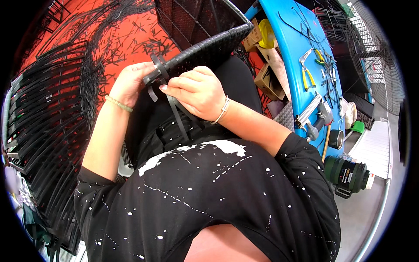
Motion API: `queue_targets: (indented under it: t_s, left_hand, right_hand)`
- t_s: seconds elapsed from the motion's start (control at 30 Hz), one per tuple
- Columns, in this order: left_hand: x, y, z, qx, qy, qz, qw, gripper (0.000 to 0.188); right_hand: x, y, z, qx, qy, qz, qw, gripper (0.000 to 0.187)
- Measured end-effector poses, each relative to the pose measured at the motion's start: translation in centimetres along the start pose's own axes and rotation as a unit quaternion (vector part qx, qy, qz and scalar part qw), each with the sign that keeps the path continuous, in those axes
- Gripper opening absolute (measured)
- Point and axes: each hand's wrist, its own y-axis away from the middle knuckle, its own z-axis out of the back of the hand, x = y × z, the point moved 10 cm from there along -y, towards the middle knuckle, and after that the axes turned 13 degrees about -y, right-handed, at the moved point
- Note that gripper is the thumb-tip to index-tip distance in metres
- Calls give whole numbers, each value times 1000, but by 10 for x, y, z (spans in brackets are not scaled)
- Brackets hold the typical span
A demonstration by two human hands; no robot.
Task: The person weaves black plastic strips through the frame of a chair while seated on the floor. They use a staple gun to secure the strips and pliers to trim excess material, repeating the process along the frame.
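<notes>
A black woven frame (205, 43) reaches in from the top, its wrapped edge ending at my hands over my lap. Flat black weaving strip (178, 118) loops around that end and trails down toward my waist. My left hand (133, 81) is closed on the frame's end from the left, fingertips behind it. My right hand (196, 91) is closed just right of the end, its thumb and fingers pinching the strip. A short strip tail (152, 94) hangs between the two hands.
Bundled black strips (52, 126) fill the left side. Strip scraps (144, 35) litter the red floor covering. At right, a blue table (283, 39) carries yellow-handled pliers (308, 72), a staple gun (321, 113) and cut strips. Below it are cardboard boxes (268, 83). A dark green flask (347, 174) stands lower right.
</notes>
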Motion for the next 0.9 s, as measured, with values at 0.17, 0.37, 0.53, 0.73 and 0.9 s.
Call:
queue_targets:
  t_s: [0.17, 0.37, 0.53, 0.73, 0.9]
  left_hand:
    - [-17, 8, -6, -10, -35, -22, 999, 24]
    - [-16, 8, -5, -4, -24, -30, 999, 22]
    - [-23, 11, -7, -13, -33, -46, 998, 24]
    - [-49, 36, -9, -73, -26, -111, 991, 30]
    - [-112, 81, -31, -80, -272, -357, 890, 28]
  right_hand:
    - [-5, -9, 14, -14, -54, -11, 998, 16]
    - [-17, -25, 19, -22, -94, -54, 994, 14]
    - [-25, -34, 14, 0, -98, -77, 992, 8]
    - [5, -60, 56, -106, -113, -33, 987, 13]
    - [33, -73, 78, -121, -121, 33, 985, 16]
